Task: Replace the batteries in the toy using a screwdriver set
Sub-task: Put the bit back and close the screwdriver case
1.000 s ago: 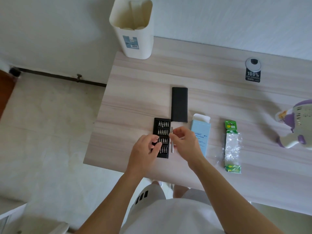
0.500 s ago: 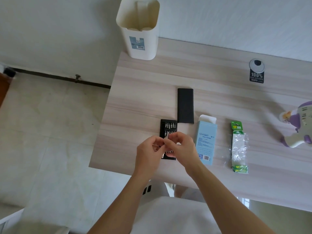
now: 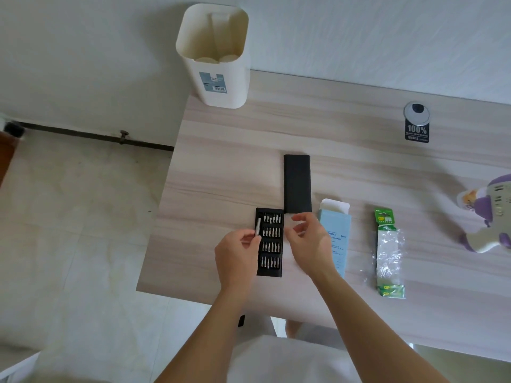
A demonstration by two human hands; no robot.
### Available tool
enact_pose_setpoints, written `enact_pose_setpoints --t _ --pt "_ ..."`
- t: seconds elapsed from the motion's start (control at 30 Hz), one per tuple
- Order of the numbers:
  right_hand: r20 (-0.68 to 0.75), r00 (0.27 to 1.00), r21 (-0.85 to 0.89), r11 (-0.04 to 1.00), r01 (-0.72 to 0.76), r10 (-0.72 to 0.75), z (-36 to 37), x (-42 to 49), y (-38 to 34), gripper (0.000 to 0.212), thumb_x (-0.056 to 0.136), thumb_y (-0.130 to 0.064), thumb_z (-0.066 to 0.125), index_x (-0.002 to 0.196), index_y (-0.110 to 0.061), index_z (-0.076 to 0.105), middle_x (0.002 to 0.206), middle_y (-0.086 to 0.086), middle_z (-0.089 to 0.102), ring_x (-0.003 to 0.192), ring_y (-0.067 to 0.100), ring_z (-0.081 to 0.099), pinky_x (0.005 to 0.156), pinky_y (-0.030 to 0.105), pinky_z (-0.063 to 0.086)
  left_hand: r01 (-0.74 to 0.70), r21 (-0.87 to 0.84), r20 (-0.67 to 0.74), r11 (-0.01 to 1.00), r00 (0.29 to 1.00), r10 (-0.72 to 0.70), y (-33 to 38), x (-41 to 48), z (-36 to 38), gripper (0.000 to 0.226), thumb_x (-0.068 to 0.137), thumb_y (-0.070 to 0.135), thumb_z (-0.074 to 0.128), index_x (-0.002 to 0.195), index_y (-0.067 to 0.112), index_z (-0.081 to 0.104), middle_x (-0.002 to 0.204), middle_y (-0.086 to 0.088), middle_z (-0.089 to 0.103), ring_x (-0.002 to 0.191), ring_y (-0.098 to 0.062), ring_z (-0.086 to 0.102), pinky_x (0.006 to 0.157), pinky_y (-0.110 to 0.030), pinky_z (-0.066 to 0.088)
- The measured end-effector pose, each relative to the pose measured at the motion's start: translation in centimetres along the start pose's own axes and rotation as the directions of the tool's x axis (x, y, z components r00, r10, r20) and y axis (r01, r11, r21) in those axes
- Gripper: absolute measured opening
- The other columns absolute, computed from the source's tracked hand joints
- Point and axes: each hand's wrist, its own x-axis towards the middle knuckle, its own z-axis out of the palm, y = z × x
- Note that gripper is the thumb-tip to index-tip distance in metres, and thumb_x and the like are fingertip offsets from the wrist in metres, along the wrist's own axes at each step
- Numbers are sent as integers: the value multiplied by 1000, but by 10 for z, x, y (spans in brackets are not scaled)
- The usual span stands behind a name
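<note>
My left hand (image 3: 236, 254) pinches the silver screwdriver handle (image 3: 257, 227) over the left edge of the black bit tray (image 3: 270, 252), which holds rows of several silver bits. Just right of the tray, my right hand (image 3: 311, 243) hovers with loosely curled fingers, and I see nothing in them. The tray's black sleeve (image 3: 297, 183) lies behind it. A green battery pack (image 3: 388, 252) lies further right. The white and purple toy (image 3: 495, 217) rests at the table's right edge, partly cut off.
A light blue box (image 3: 336, 230) with its flap open lies between the tray and the batteries, partly under my right hand. A white bin (image 3: 214, 56) stands at the wooden table's (image 3: 229, 172) far left corner. A grommet with a black tag (image 3: 417, 123) is at the back right.
The hands met over the tray and have drawn apart. The screwdriver handle passed from my right hand to my left. My right hand has pulled away to the right.
</note>
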Motion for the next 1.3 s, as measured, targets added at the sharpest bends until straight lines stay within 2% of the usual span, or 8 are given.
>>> enact_pose_setpoints --t 0.13,0.3,0.63,0.97,1.07,1.13,1.23,1.3 --pt "78 996 -41 998 46 -43 0 4 4 28 93 -26 67 116 -21 52 84 -3 63 82 12 59 75 26 43 17 14 -51 1000 999 -16 3 -4 6 12 88 20 74 97 14 76 87 2 74 79 -11 68 81 -34 57" --pt "125 989 -76 994 84 -74 0 6 7 29 92 -26 66 117 -19 52 83 -1 65 75 9 56 62 18 36 11 19 -80 1000 997 -10 7 -8 9 10 86 18 75 95 15 76 86 4 74 78 -9 68 80 -32 57" --pt "153 982 -101 987 128 -112 3 8 8 29 93 -29 65 117 -21 52 86 -3 66 83 15 62 72 31 46 23 12 -83 1000 996 -22 6 -9 13 10 82 19 80 90 16 75 82 6 72 76 -8 68 74 -28 57" --pt "146 982 -88 987 132 -118 6 7 11 28 93 -30 64 117 -23 52 85 -7 67 84 15 65 77 38 55 144 -108 8 984 990 -144 -2 1 7 16 76 22 85 84 19 72 74 12 70 70 2 64 60 -5 43" --pt "143 983 -85 988 128 -115 7 7 11 27 94 -29 63 117 -22 52 87 -5 67 83 14 65 74 34 53 -6 -66 62 998 998 10 -10 0 3 20 82 28 81 97 20 69 90 11 68 80 -3 65 71 -14 52" --pt "139 983 -85 988 132 -120 8 7 11 26 95 -30 62 117 -22 52 88 -5 68 83 14 65 73 33 53 -248 118 102 962 966 237 -20 -4 -3 25 91 30 70 113 19 66 106 8 63 92 -9 61 80 -21 53" --pt "129 984 -84 987 136 -124 10 6 13 24 96 -29 61 117 -22 51 89 -4 68 83 13 65 69 28 49 -590 362 224 722 807 547 -42 -10 -12 40 97 29 53 134 17 58 134 1 58 118 -17 56 93 -32 52" --pt "117 984 -90 985 149 -138 11 6 14 26 96 -29 61 118 -21 52 90 -5 69 83 12 65 67 26 47 -659 466 326 591 748 578 -53 -12 -16 49 98 35 45 144 18 51 151 2 48 136 -17 46 97 -34 49"
